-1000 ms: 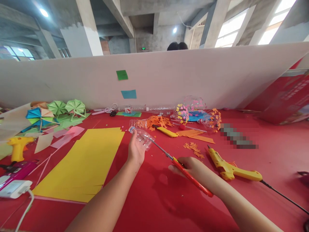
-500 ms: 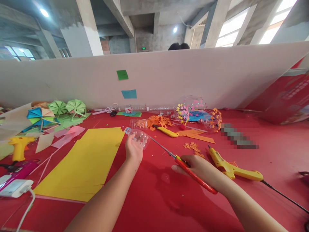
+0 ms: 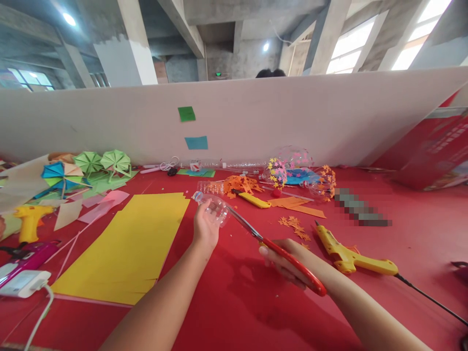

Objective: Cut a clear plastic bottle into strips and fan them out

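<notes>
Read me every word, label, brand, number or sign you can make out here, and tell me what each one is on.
No text is legible.
Red box: pale characters, too blurred to read.
Green lit sign in the background: too small to read.
White charger: any print is too faint to read.
Clear bottle and red-handled scissors: no text visible.

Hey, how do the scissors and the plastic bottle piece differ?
The bottle piece is clear; the scissors have red handles and metal blades. The bottle piece is rounded; the scissors are long and narrow. The left hand holds the bottle piece, the right hand the scissors. Both are held up.
</notes>
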A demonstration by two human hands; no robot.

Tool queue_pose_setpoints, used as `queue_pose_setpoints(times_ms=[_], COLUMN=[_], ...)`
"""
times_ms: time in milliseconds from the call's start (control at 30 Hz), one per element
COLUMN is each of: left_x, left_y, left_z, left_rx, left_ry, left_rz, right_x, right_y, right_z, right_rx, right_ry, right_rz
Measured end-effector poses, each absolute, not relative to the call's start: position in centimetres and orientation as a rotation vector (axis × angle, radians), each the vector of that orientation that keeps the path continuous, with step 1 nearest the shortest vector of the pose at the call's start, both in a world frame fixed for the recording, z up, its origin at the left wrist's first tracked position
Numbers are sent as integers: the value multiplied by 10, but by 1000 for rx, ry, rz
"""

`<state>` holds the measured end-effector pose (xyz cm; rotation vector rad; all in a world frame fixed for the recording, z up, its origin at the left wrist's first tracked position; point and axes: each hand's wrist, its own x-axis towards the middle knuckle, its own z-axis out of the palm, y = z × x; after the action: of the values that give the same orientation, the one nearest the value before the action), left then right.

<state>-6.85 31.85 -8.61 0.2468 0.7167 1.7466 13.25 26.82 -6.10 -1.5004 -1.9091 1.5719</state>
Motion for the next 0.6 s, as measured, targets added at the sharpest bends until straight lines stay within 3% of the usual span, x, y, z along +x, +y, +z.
queue_pose_setpoints(times_ms=[600], left_x=[-67], left_y=[328], left_z=[-100], left_rx=[333], left_ry=[900], left_rz=[1757], right_x=[126], right_y=[262], right_z=[-65], right_rx=[-1430], right_ry=[-1887], right_rz=[1678])
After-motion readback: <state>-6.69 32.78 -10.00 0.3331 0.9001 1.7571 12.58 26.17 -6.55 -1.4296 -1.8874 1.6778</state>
